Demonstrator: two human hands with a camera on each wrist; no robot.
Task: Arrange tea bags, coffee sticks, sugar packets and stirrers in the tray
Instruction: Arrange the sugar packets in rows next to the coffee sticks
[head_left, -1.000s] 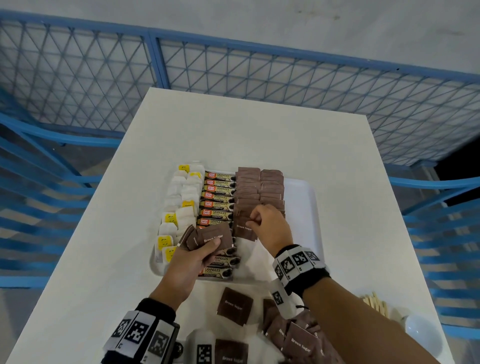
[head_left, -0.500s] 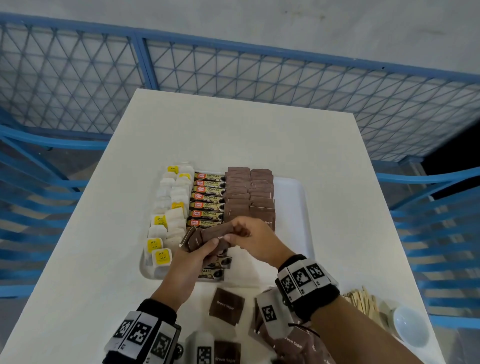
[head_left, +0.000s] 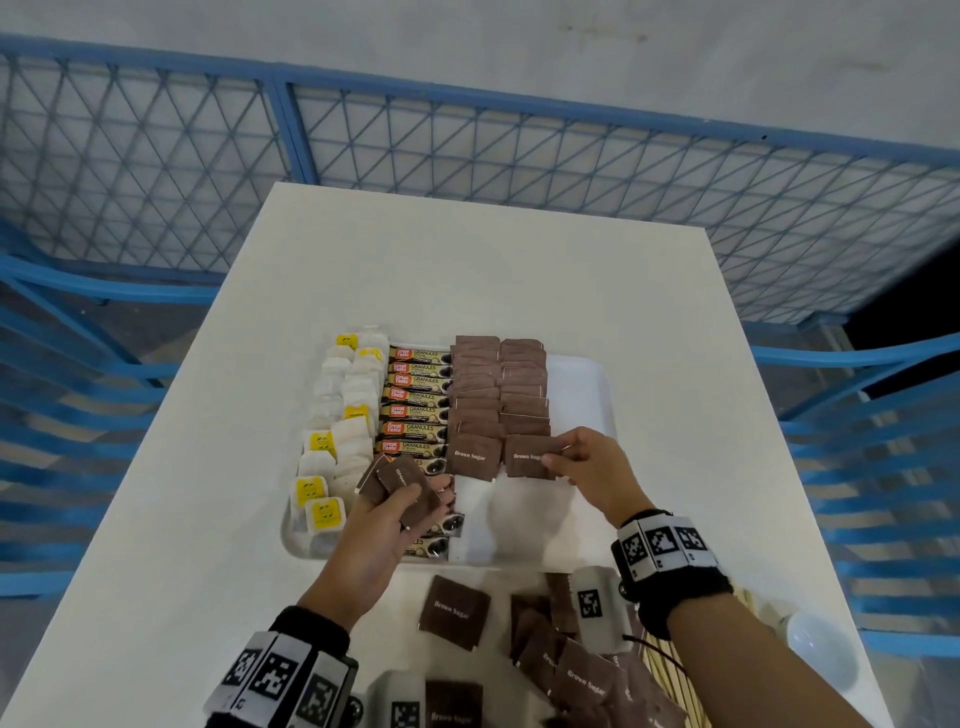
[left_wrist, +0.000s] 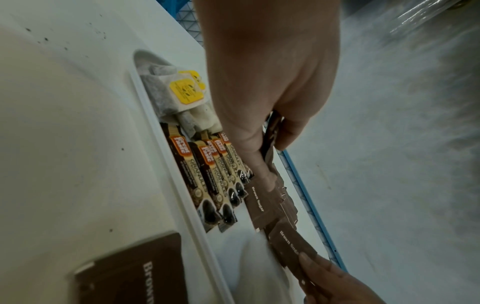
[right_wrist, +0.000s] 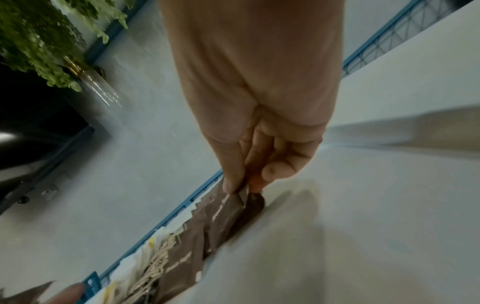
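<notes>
A white tray (head_left: 587, 374) holds a column of tea bags (head_left: 337, 441), a row of coffee sticks (head_left: 415, 400) and two columns of brown sugar packets (head_left: 498, 389). My left hand (head_left: 415, 499) hovers over the tray's near left and grips a small stack of sugar packets (head_left: 400, 480), seen edge-on in the left wrist view (left_wrist: 271, 131). My right hand (head_left: 550, 460) pinches one sugar packet (head_left: 524, 457) by its right edge at the near end of the right sugar column. The right wrist view shows thumb and fingers (right_wrist: 233, 181) closed on that packet (right_wrist: 228, 209).
Loose sugar packets (head_left: 454, 610) and a heap of more (head_left: 571, 670) lie on the white table near me. Wooden stirrers (head_left: 670, 675) and a small white bowl (head_left: 821, 649) sit at the near right. A blue mesh fence (head_left: 519, 145) runs behind the table.
My right hand left the left sugar column, took a packet from the stack in my left hand, and carried it right to the near end of the right column.
</notes>
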